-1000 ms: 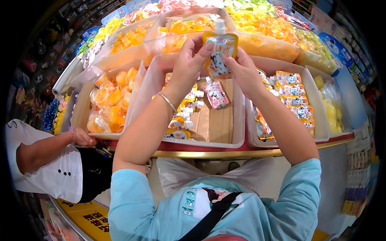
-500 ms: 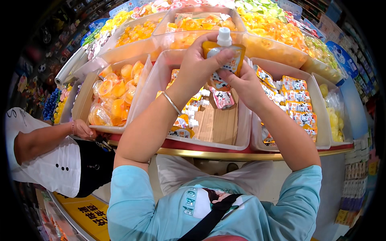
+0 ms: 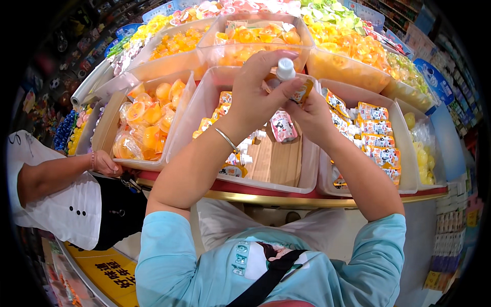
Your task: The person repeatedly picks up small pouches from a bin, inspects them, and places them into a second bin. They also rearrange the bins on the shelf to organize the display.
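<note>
Both my hands hold an orange spouted pouch [image 3: 303, 93] above a clear plastic bin [image 3: 308, 176]. Its white cap [image 3: 286, 69] tips up toward me. My left hand [image 3: 255, 87], with a silver bangle at the wrist, wraps the cap side and the pouch's left edge, thumb across the front. My right hand [image 3: 313, 116] pinches the lower right edge. Below, a pink pouch [image 3: 283, 126] lies in the bin beside a row of orange pouches [image 3: 235, 169] with white caps. Brown cardboard [image 3: 284, 158] lines the bin's floor.
More orange pouches [image 3: 381, 141] fill the bin to the right. A bin of orange jelly cups [image 3: 148, 120] stands left, with further bins of jellies [image 3: 253, 35] behind. Along the front runs a gold counter edge [image 3: 276, 198]. A person's hand [image 3: 106, 163] is at the left.
The pouch has tilted, so its cap points more toward me and its printed front is less visible. Both hands have shifted slightly lower with it.
</note>
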{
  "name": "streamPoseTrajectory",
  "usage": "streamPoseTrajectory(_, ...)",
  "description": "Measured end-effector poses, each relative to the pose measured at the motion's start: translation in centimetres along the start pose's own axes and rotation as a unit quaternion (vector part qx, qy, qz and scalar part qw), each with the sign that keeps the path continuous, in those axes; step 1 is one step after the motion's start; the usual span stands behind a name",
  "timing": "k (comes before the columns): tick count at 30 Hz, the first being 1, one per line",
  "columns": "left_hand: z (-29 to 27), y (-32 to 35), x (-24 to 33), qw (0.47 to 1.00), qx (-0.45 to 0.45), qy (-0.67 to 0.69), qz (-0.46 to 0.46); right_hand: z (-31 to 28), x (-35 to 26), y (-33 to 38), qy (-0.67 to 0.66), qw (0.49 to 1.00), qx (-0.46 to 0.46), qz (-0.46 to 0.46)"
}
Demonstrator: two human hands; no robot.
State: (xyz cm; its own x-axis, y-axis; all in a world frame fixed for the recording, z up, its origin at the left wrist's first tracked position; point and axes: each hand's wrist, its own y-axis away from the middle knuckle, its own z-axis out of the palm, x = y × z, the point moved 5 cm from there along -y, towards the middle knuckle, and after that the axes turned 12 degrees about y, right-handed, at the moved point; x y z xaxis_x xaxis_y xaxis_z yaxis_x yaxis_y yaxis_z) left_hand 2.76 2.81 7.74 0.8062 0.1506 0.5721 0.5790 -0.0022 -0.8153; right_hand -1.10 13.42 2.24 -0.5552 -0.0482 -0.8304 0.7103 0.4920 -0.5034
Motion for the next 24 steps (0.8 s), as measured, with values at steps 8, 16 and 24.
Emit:
streamPoseTrajectory(8,0.5,0.1,1.0,0.985,0.001,-0.065,0.161,-0.6,-0.3,-0.2,0.035,0.998,0.002,-0.054)
streamPoseTrajectory(16,0.8,0.1,2.0,0.973,0.0,-0.093,0.211,-0.5,0.1,-0.1,0.008,0.998,-0.003,-0.063)
streamPoseTrajectory(24,0.8,0.1,2.2,0.96,0.003,-0.118,0.253,-0.4,0.2,-0.1,-0.014,0.999,-0.009,-0.048)
